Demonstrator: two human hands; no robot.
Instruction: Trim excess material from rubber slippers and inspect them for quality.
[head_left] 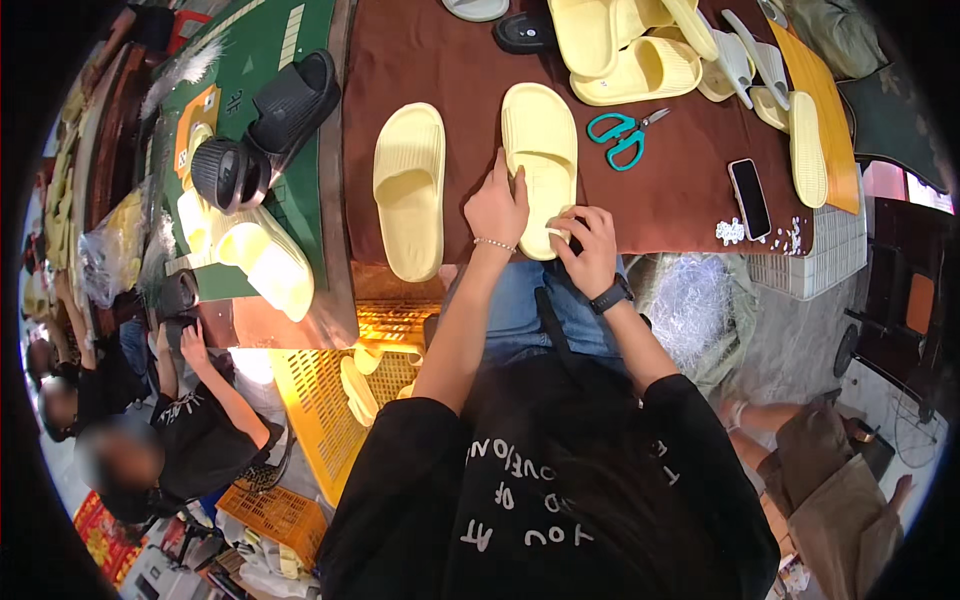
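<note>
On the brown cloth in front of me lies a pale yellow slide sandal, toe pointing away. My left hand grips its left edge by the strap, with the thumb on the footbed. At the heel, my right hand is closed in a pinch on a small white piece, whose kind I cannot make out. Left of it, untouched, rests a matching yellow slide sandal. Teal-handled scissors lie to the right of the sandal.
More yellow sandals are piled at the back right. A phone and small white bits lie near the right edge. Black sandals sit on the green mat at left. A yellow crate stands below; a co-worker works at left.
</note>
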